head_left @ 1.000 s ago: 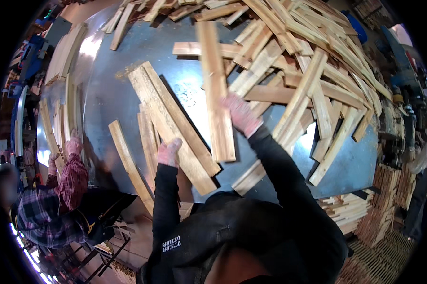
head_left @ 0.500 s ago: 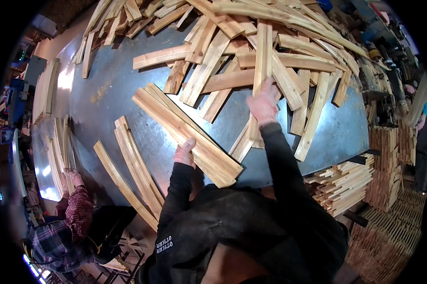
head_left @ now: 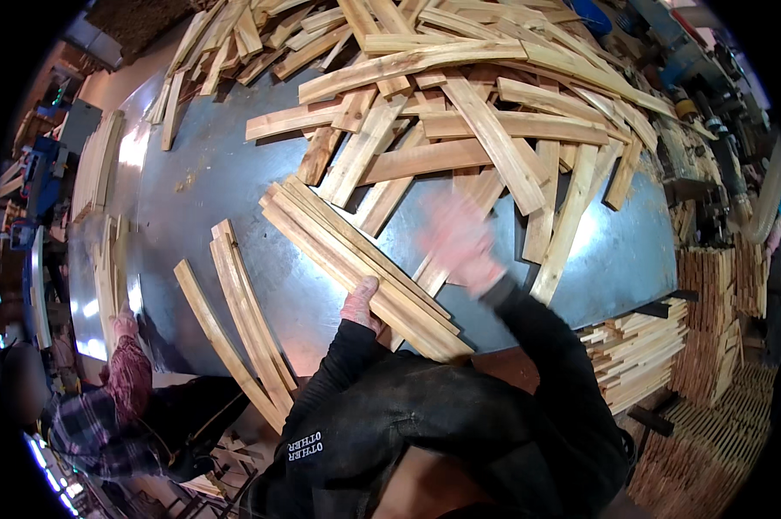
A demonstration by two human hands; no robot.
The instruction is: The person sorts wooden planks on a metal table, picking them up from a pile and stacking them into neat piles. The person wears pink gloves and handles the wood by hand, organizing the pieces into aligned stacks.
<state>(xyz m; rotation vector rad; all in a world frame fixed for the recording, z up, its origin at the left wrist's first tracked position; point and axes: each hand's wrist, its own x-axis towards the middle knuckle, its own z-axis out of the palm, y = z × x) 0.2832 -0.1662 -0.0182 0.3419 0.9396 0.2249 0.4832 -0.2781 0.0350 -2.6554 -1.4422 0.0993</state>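
- The left hand (head_left: 362, 303) is closed on a bundle of boards (head_left: 364, 264), thumb laid over the top face; the fingers under the wood are hidden.
- That bundle lies slantwise just in front of the person, several boards side by side, its near end close to the dark apron (head_left: 408, 406).
- The right hand (head_left: 461, 242) is a blur to the right of the bundle; how far open it is, and whether it has hold of anything, cannot be told.
- The metal-topped counter (head_left: 204, 195) carries all this wood, with a jumbled heap of boards (head_left: 485, 130) crossing one another at its far and right parts.
- On the heap, a long, slightly bowed board (head_left: 408, 62) lies crosswise on top.
- To the left of the bundle are a narrow group of boards (head_left: 250, 303), lying together, and a single board (head_left: 221, 337) beside it.
- At the far left, a co-worker's hand (head_left: 125, 325) is at the near end of some upright-looking boards (head_left: 111, 268).
- Past the counter's right edge, a stack of pale strips (head_left: 637, 350) lies above a dark bar (head_left: 652, 420), near a taller stack (head_left: 702, 303).
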